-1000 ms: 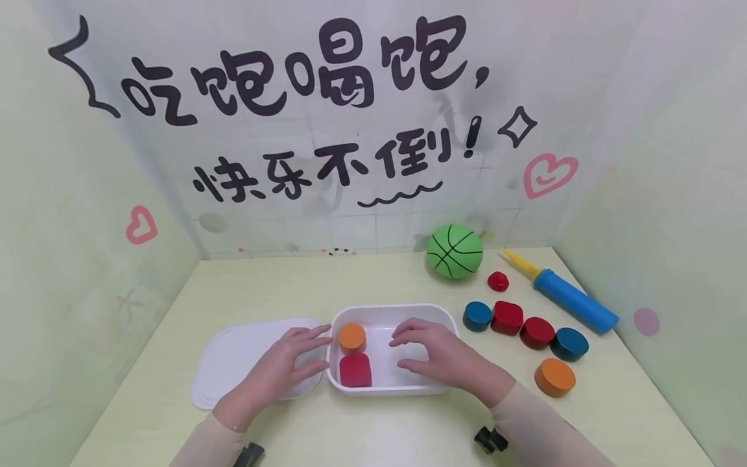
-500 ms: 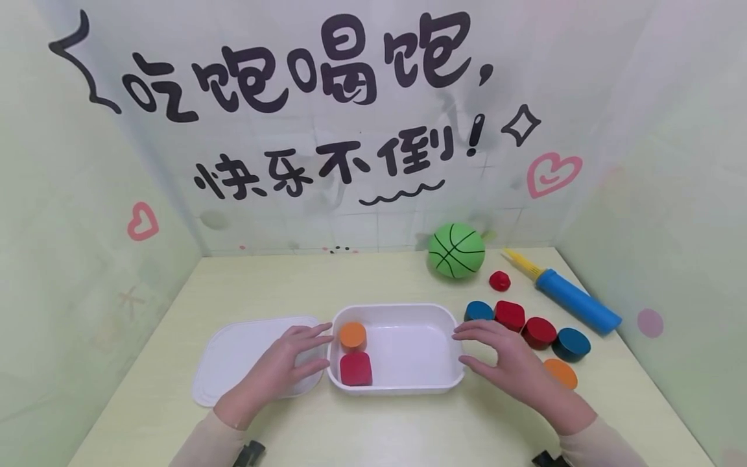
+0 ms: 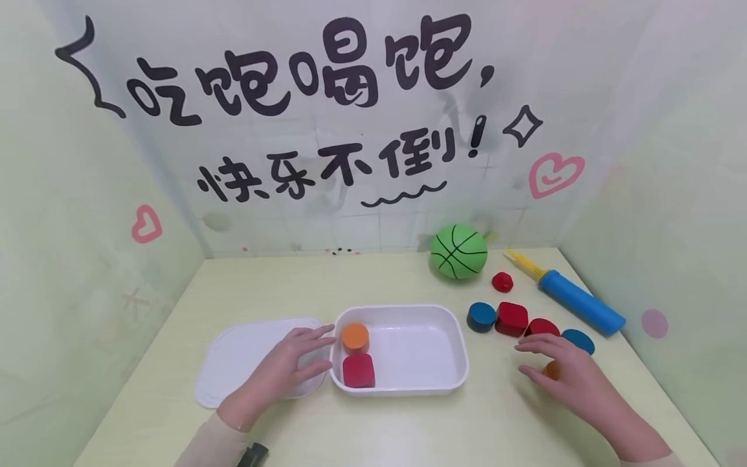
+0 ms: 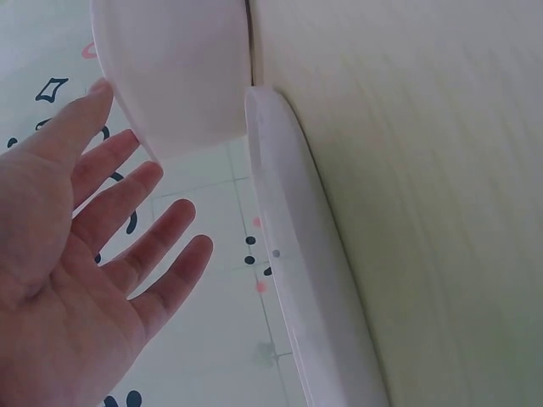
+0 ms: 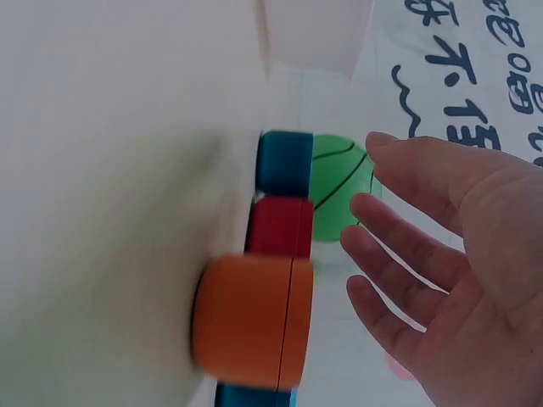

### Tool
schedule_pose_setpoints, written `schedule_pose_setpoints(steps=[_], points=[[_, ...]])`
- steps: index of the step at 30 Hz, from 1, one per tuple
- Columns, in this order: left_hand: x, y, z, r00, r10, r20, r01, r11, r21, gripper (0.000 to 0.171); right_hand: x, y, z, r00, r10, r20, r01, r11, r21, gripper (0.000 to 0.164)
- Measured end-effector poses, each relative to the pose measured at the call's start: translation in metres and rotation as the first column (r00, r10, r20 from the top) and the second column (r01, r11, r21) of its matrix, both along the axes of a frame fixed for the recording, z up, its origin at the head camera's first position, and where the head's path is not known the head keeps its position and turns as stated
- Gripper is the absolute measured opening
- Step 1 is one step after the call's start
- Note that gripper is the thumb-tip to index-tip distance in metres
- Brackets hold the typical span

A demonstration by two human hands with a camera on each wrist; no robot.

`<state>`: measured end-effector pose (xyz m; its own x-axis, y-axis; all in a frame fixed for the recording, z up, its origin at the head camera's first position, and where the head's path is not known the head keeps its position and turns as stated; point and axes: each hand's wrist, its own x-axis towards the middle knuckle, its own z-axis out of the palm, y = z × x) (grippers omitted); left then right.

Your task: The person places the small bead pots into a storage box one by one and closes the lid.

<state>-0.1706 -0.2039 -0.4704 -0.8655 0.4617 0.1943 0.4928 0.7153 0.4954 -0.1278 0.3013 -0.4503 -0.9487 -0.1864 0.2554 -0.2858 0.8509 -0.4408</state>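
My left hand (image 3: pixel 286 363) is at the left end of a white plastic box (image 3: pixel 420 391), fingertips right at its rim, fingers spread. Inside the box, an orange round block (image 3: pixel 355 337) and a red rounded-square block (image 3: pixel 358 370) sit along the left side. My right hand (image 3: pixel 574 379) holds nothing and hovers over an orange round block (image 5: pixel 250 322), which it partly covers in the head view. Just beyond that hand stand a red round block (image 3: pixel 541 326) and a blue round block (image 3: pixel 579 341), both partly hidden.
Under my left hand lies a white lid (image 3: pixel 233 363). A blue round block (image 3: pixel 481 317) and a red squarish block (image 3: pixel 511 318) continue the row. Behind are a green ball (image 3: pixel 458 251), a small red piece (image 3: pixel 502 281) and a blue pump (image 3: pixel 580 301) with a yellow tip.
My right hand has moved from over the box out to the right, reaching the orange block on the table. The left hand has stayed at the box's left end.
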Motion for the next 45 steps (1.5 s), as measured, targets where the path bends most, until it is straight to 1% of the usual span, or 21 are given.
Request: schedule_pose_setpoints(steps=[4, 7, 13, 18, 23, 27, 31, 40, 45], points=[[0.002, 0.002, -0.003, 1.0, -0.002, 0.0, 0.002, 1.0, -0.007, 0.049, 0.01, 0.02, -0.001, 0.991, -0.044, 0.128, 0.04, 0.998, 0.04, 0.041], [0.003, 0.003, -0.003, 1.0, 0.005, -0.015, -0.005, 1.0, -0.011, 0.048, 0.015, 0.032, -0.002, 0.985, -0.06, 0.164, 0.052, 0.997, 0.056, 0.044], [0.001, 0.002, 0.0, 1.0, 0.016, -0.021, -0.017, 1.0, -0.015, 0.049, 0.017, 0.048, -0.001, 0.986, -0.079, 0.147, 0.066, 0.994, 0.092, 0.047], [0.001, 0.001, 0.0, 0.999, 0.012, -0.03, -0.012, 1.0, -0.011, 0.049, 0.015, 0.053, -0.001, 0.983, -0.071, 0.172, 0.054, 0.993, 0.105, 0.049], [0.001, 0.001, 0.0, 0.999, 0.006, -0.037, -0.006, 1.0, -0.003, 0.049, 0.01, 0.055, -0.001, 0.976, -0.081, 0.203, 0.059, 0.992, 0.115, 0.053], [0.001, 0.0, 0.0, 0.999, -0.005, -0.045, 0.005, 1.0, 0.004, 0.048, 0.007, 0.058, -0.003, 0.97, -0.086, 0.227, 0.057, 0.99, 0.132, 0.056], [0.001, 0.0, 0.0, 0.999, -0.01, -0.049, 0.01, 1.0, 0.0, 0.047, 0.007, 0.06, -0.006, 0.968, -0.084, 0.235, 0.055, 0.99, 0.127, 0.057], [0.001, 0.001, 0.0, 0.999, -0.002, -0.04, 0.001, 1.0, -0.006, 0.048, 0.007, 0.058, -0.004, 0.973, -0.085, 0.216, 0.06, 0.991, 0.118, 0.056], [0.001, 0.001, 0.0, 0.999, 0.0, -0.041, 0.001, 1.0, 0.005, 0.048, 0.004, 0.048, 0.003, 0.984, -0.057, 0.167, 0.041, 0.994, 0.101, 0.056]])
